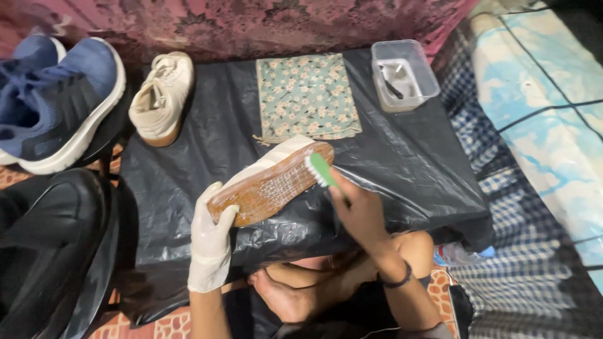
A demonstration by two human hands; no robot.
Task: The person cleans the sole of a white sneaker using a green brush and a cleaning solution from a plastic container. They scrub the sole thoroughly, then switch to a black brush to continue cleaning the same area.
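The left hand (pixel 210 242), in a white glove, gripped the heel end of a cream shoe (pixel 273 182) with closed fingers, sole turned upward. The shoe was held above the black-covered surface (pixel 408 157), its long axis running from near left to far right. The right hand (pixel 358 210) was closed on a green brush (pixel 321 169), whose head met the sole at the toe end, the end nearer that hand. The bristles were probably touching; the view was unclear.

Single head-worn view, looking steeply down from close above, facing forward over black plastic sheet (pixel 402 157)
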